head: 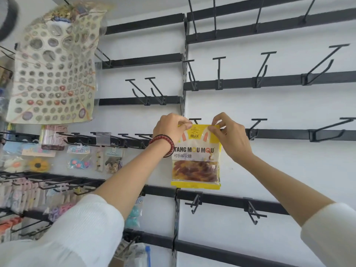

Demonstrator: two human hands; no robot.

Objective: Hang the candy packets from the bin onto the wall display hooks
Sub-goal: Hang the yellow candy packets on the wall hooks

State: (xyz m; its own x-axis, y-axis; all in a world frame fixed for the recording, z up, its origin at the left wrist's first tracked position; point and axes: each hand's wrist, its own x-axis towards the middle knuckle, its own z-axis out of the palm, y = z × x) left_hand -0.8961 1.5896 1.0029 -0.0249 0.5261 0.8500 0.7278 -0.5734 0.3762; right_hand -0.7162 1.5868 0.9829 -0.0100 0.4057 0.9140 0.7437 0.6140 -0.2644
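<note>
White sleeves [86,228] low in frame, forearms raised. Left hand [169,130] pinches the top left corner of the yellow candy packet [196,166]; right hand [231,135] pinches the top right corner (beaded bracelet [163,144] on the left wrist). Packet upright, top edge at a wall hook [195,119]; whether it is threaded on cannot be told. Bottom edge just above the lower rail [221,199]. Open wall and a bare hook [257,125] to the right.

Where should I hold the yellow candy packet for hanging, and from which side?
Probably the candy packet by its flat top strip, pinched at both corners, left hand from the left, right hand from the right, leaving its middle free for the hook.
</note>
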